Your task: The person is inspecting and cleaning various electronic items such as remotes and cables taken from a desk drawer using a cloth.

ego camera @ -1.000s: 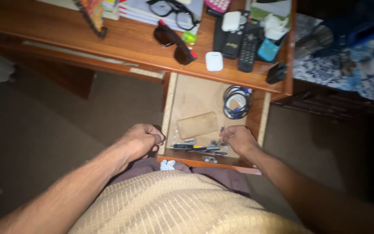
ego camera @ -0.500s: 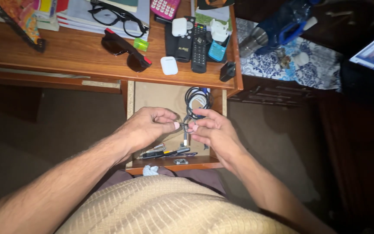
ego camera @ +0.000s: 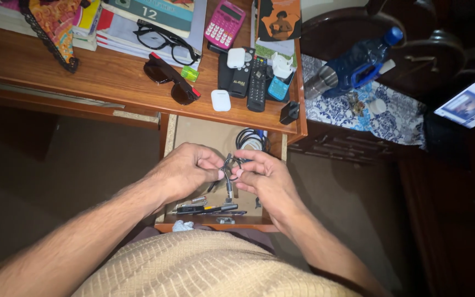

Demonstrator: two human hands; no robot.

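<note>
Both hands meet above an open wooden drawer. My left hand and my right hand pinch a small metal ring with keys between their fingertips; one key hangs down from it. Inside the drawer, a coiled dark cable lies at the far end. Several pens and small metal bits lie along the near end, just under my hands.
The wooden desk above the drawer carries sunglasses, black spectacles, a white earbud case, remotes, a pink calculator and books. A blue bottle lies on a patterned cloth at right.
My right hand rose from the drawer's near end and joined the left; both now hold the key ring. The view tilted, showing more of the desk.
</note>
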